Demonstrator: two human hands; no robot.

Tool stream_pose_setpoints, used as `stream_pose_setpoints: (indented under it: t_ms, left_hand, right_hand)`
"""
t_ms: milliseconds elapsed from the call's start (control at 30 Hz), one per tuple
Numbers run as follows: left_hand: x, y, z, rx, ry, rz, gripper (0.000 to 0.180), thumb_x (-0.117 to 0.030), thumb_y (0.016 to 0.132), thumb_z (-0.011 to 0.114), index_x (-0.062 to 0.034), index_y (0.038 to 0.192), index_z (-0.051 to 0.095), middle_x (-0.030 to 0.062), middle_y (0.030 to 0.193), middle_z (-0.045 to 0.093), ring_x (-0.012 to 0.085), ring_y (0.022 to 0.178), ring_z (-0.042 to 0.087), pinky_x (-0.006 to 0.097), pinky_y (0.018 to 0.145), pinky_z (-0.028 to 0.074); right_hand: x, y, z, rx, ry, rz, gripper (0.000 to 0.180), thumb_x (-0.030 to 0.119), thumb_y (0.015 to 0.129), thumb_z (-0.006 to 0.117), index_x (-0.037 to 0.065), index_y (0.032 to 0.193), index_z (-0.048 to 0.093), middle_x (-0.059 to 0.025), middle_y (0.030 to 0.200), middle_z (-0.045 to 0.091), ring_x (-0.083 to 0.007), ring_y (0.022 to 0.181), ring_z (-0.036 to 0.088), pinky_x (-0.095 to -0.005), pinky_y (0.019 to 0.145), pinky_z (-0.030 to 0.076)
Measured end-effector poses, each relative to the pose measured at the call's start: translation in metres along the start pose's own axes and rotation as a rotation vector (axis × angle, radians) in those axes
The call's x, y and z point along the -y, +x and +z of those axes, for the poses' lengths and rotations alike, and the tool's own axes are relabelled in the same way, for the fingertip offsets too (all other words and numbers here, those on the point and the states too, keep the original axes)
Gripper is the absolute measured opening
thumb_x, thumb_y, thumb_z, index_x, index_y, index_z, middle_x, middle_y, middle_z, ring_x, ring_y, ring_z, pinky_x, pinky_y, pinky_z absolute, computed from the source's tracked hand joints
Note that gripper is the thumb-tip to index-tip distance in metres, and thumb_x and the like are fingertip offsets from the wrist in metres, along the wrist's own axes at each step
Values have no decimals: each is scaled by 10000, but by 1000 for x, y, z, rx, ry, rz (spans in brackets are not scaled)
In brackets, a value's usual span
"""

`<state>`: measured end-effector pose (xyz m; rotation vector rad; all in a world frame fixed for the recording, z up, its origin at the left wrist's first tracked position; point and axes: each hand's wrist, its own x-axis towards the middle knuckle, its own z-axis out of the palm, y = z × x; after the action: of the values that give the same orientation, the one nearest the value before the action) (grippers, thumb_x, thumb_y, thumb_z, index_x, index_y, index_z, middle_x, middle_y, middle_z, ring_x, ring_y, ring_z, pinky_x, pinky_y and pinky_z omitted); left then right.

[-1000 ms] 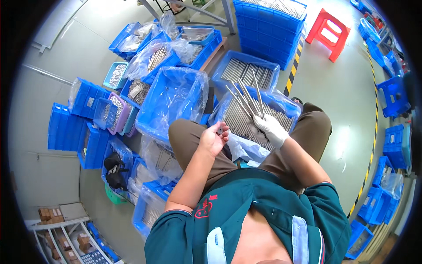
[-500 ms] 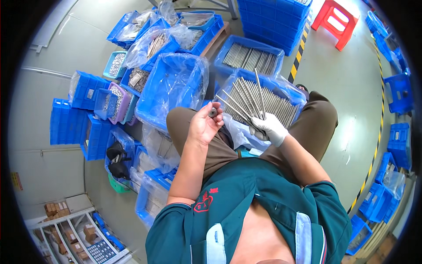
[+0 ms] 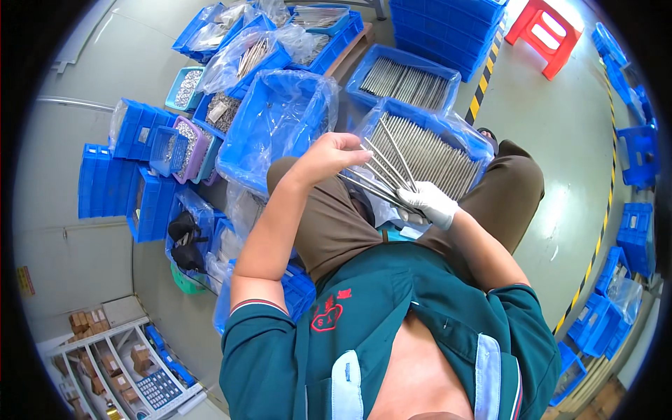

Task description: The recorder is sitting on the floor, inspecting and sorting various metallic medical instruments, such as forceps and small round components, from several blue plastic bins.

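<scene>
A smooth grey floor [image 3: 560,140] spreads under everything, glossy with pale reflections at the right. A yellow-and-black stripe [image 3: 483,94] runs across it from the top, and another [image 3: 595,259] curves down the right side. A red stool [image 3: 542,31] stands at the top right beside a tall stack of blue crates [image 3: 448,21]. More blue crates [image 3: 105,178] are stacked on the left and along the right edge [image 3: 633,157]. A shelf [image 3: 105,357] of small boxes fills the lower left corner against a pale wall [image 3: 63,259].
</scene>
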<state>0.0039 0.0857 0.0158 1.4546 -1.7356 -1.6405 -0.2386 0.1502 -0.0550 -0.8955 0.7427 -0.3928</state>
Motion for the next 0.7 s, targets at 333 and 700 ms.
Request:
stream_pose_setpoints:
  t_ms: [333,700]
  left_hand:
    - [4,12,-4,79,-12,50,277,-247,787,676,10,888,646,12,747,617,83,716,551,239,671,439]
    - [-9,-32,-119,-597,-69,-146,348,-344,829,657,-80,617,580,-26,558,497,43,478,393,216,436,276]
  right_hand:
    - [-4,2,-2,12,-37,-10,422,499,841,586,86,756,583,28,532,477,-43,433,384,-210,385,254]
    - [-12,4,-23,-13,359,-80,245,276,849,639,52,900,554,28,576,427,-50,399,335,-208,350,226]
